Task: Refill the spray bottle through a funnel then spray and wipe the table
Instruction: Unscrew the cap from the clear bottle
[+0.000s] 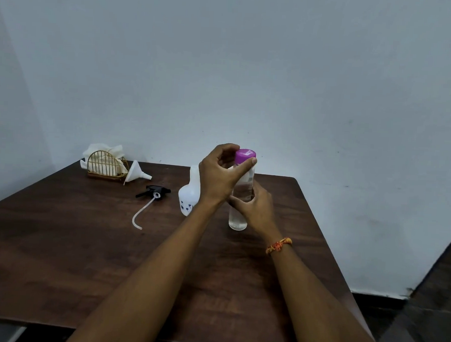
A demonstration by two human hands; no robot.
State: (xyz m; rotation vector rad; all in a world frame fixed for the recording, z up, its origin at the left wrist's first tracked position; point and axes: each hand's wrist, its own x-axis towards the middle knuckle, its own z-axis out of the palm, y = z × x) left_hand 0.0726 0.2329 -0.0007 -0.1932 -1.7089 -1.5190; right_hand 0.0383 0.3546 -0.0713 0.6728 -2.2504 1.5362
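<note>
A tall clear water bottle stands upright on the dark wooden table. My left hand grips its purple cap with thumb and fingers. My right hand wraps around the bottle's middle. Just left of it, partly hidden by my left wrist, stands the white spray bottle with its top off. Its black trigger head lies on the table with its white dip tube curving toward me. A white funnel lies on its side further back.
A gold wire holder with white tissues sits at the table's far left corner against the pale wall. The table's right edge drops to a dark floor.
</note>
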